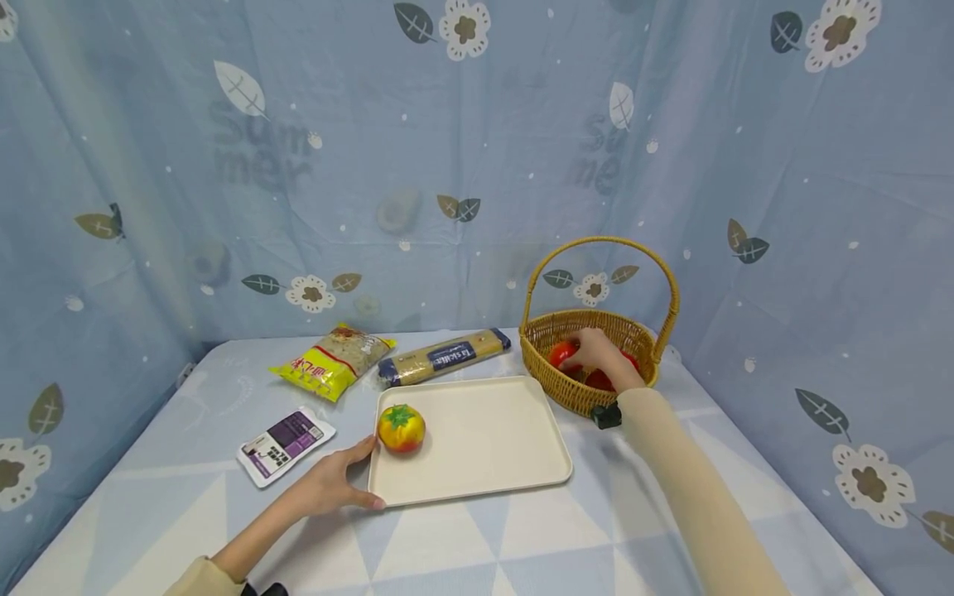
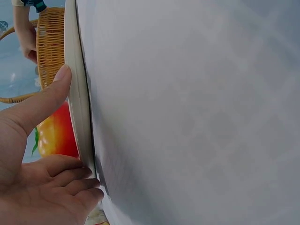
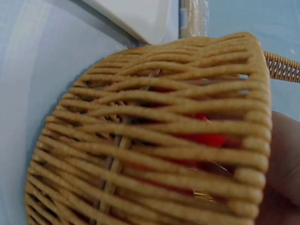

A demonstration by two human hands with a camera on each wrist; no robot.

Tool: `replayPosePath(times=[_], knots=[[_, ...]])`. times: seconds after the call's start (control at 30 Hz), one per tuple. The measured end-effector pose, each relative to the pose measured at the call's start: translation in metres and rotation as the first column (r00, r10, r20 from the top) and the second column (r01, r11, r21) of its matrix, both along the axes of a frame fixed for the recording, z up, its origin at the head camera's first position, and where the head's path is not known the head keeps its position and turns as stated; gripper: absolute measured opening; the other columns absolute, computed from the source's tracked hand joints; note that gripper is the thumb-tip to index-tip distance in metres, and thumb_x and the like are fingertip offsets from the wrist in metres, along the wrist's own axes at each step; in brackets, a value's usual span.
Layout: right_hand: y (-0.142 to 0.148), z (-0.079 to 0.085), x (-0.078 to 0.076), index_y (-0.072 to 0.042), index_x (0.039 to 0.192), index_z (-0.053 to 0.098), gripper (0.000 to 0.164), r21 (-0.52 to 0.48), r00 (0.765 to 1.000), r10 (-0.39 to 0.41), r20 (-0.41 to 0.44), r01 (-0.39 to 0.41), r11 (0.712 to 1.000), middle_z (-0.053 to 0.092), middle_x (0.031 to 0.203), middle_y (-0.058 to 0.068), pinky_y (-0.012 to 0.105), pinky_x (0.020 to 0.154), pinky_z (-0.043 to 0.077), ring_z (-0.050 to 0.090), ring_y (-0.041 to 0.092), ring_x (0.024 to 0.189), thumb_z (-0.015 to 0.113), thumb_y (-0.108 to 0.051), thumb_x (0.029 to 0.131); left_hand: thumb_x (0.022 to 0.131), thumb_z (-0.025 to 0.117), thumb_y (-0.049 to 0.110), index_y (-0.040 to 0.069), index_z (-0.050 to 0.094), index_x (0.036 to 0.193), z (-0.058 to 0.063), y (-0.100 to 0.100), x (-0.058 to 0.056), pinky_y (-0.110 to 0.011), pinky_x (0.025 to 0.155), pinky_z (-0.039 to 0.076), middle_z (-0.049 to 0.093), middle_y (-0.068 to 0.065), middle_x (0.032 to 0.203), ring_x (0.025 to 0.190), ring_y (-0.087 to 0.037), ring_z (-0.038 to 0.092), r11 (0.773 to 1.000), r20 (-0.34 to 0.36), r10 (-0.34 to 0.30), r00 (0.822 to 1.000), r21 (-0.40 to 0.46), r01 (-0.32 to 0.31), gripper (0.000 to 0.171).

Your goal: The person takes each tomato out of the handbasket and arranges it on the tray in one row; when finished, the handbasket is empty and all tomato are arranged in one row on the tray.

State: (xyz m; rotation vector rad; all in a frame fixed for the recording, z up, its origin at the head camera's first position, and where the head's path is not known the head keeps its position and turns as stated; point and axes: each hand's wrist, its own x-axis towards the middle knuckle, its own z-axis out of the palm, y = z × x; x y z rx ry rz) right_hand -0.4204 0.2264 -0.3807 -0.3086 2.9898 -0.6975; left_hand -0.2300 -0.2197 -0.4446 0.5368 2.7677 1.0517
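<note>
A yellow-and-red toy tomato (image 1: 402, 429) with a green leafy top sits at the left end of a cream rectangular tray (image 1: 484, 439). My left hand (image 1: 335, 480) touches the tray's near left corner, thumb at the front edge and fingers along the left side. In the left wrist view, that thumb (image 2: 56, 89) lies extended against the rim. My right hand (image 1: 596, 352) reaches into a wicker basket (image 1: 551, 377) and holds a red round fruit (image 1: 564, 355). More red things (image 1: 599, 380) lie below it. In the right wrist view, the basket wall hides most of the fingers.
Behind the tray lies a pack of noodles (image 1: 447, 356), with a yellow snack bag (image 1: 335, 360) to its left. A purple-and-white pouch (image 1: 286, 445) lies left of the tray. The basket's tall handle (image 1: 604, 240) arches above my right hand. Patterned curtains enclose the table.
</note>
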Motion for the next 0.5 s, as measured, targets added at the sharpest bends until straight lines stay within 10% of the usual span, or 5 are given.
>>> replayPosePath(times=[0.5], knots=[[0.01,0.0,0.007,0.006,0.124,0.061,0.062,0.013,1.0,-0.012,-0.005,0.013,1.0,0.065,0.111,0.02,0.042,0.084,0.055,0.062,0.029,0.094,0.071,-0.043,0.086,0.063,0.089,0.036,-0.011,0.033,0.143,-0.003,0.0,-0.001,-0.058,0.11,0.025,0.031,-0.028,0.148,0.135,-0.047,0.029,1.0,0.002,0.009,1.0,0.008,-0.009,0.108]])
